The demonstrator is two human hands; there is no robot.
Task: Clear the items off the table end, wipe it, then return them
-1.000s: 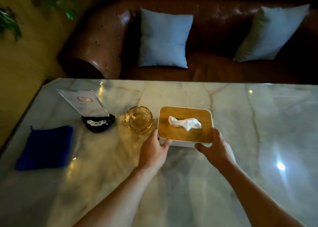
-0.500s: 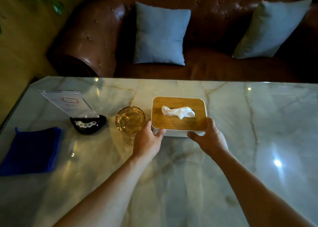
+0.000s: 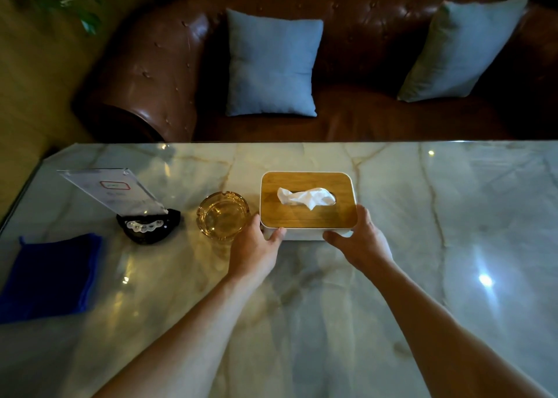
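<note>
A white tissue box [image 3: 305,234] with a wooden lid and a tissue sticking out sits on the marble table [image 3: 453,246]. My left hand [image 3: 255,249] grips its near left corner and my right hand [image 3: 360,243] grips its near right corner. Just left of the box stands an amber glass ashtray [image 3: 222,216]. Further left is a clear acrylic sign [image 3: 114,190] in a black base. A folded blue cloth [image 3: 48,276] lies at the table's left end.
A brown leather sofa [image 3: 169,74] with two grey-blue cushions runs along the far side of the table. Green leaves [image 3: 84,20] hang at the top left. The table's left edge is close to the cloth.
Both hands stay on the tissue box. The box sits a little further from the ashtray's side and the camera has shifted, so the cloth and sign appear more to the left.
</note>
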